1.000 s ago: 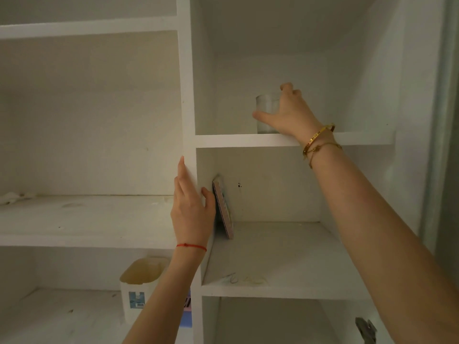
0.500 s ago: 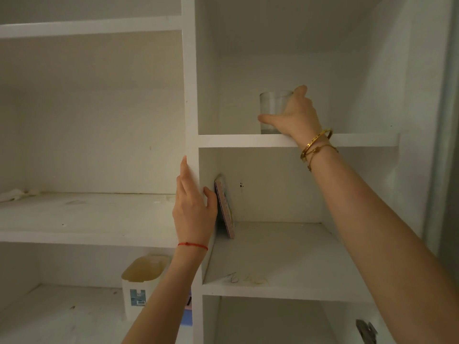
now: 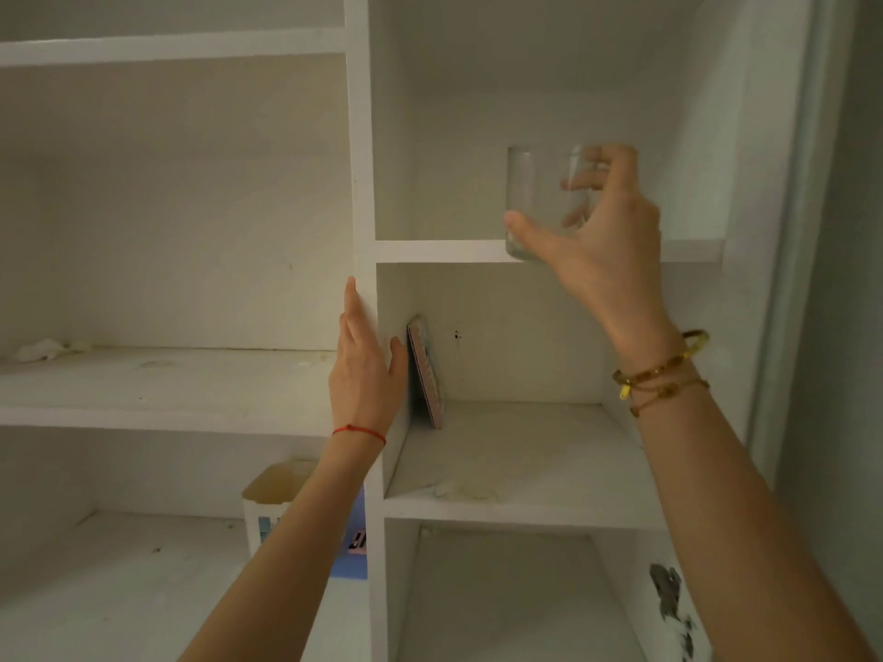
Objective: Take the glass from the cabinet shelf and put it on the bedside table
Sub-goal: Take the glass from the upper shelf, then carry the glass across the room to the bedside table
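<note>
My right hand (image 3: 607, 241) grips the clear round glass (image 3: 535, 203) at the white shelf's front edge (image 3: 439, 251); my left hand (image 3: 365, 370), fingers flat, rests on the post (image 3: 359, 183)

Both forearms are bare, with no sleeves in sight. Around the wrist of the left hand (image 3: 365, 375) runs a thin red string bracelet (image 3: 359, 430) with a small knot on top. Just below the right hand (image 3: 604, 241), the wrist carries a rigid gold bangle (image 3: 695, 339) with a yellow end piece, and beside it a finer gold chain (image 3: 669, 391) looped round twice.
</note>
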`<state>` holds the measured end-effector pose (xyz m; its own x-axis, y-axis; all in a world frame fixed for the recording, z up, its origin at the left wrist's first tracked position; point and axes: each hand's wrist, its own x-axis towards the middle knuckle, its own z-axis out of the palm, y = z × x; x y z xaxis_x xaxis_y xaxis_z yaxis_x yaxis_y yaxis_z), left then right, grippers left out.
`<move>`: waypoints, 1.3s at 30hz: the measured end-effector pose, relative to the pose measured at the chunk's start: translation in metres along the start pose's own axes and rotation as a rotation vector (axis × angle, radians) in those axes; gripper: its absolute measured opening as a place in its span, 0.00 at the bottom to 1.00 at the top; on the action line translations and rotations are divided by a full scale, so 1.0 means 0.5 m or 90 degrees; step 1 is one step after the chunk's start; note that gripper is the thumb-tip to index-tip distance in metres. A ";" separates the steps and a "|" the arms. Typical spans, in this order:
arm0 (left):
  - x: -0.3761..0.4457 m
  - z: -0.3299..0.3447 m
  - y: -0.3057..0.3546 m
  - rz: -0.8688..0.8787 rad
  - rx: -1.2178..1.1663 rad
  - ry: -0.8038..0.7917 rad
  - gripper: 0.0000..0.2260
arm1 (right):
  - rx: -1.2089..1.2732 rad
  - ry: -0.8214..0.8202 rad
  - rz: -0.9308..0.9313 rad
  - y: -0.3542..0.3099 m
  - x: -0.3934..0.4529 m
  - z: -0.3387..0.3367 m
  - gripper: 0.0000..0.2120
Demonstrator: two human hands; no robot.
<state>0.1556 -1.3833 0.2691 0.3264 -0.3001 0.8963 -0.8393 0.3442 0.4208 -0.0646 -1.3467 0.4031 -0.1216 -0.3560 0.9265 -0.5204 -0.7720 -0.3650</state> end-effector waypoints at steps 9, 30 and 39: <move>-0.103 -0.101 0.005 0.001 0.062 -0.110 0.31 | 0.078 -0.158 0.086 0.060 -0.208 -0.022 0.39; -0.486 -0.330 -0.002 -0.082 0.199 -0.379 0.14 | 0.153 -0.340 0.278 0.126 -0.647 -0.096 0.38; -0.610 -0.396 0.013 -0.160 0.220 -0.443 0.15 | 0.143 -0.433 0.323 0.121 -0.781 -0.119 0.39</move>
<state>0.1369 -1.1136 0.0263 0.2725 -0.8550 0.4413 -0.9010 -0.0658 0.4289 -0.0991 -1.2230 0.0246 0.2742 -0.8660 0.4181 -0.3527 -0.4950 -0.7941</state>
